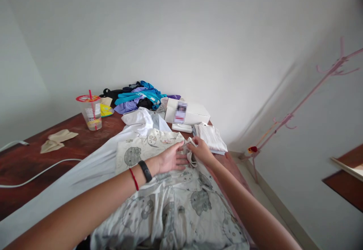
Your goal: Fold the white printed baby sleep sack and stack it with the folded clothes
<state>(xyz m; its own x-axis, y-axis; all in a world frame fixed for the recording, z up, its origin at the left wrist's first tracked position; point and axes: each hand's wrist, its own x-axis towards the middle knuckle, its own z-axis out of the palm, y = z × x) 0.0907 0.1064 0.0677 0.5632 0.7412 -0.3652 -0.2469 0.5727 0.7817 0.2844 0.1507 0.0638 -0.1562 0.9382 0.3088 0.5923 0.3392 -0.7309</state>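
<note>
A white garment with grey cartoon-cat prints (198, 201) lies spread and wrinkled in front of me; its exact cut is hard to tell. My right hand (200, 151) pinches a bunched edge of it near the far right end. Beside that edge is my left hand (172, 157), palm turned inward and fingers stretched out and apart, its thumb close to the cloth. A black band and a red string circle my left wrist. Under the garment, a white cloth (93, 184) runs along the table.
Folded white clothes (211, 137) lie right of a white box (195, 112) and a propped phone-like item (180, 113). Behind are piled clothes (141, 97). A plastic cup (92, 114), beige cloth (58, 140) and white cable (42, 182) are left. A pink rack (306, 95) stands right.
</note>
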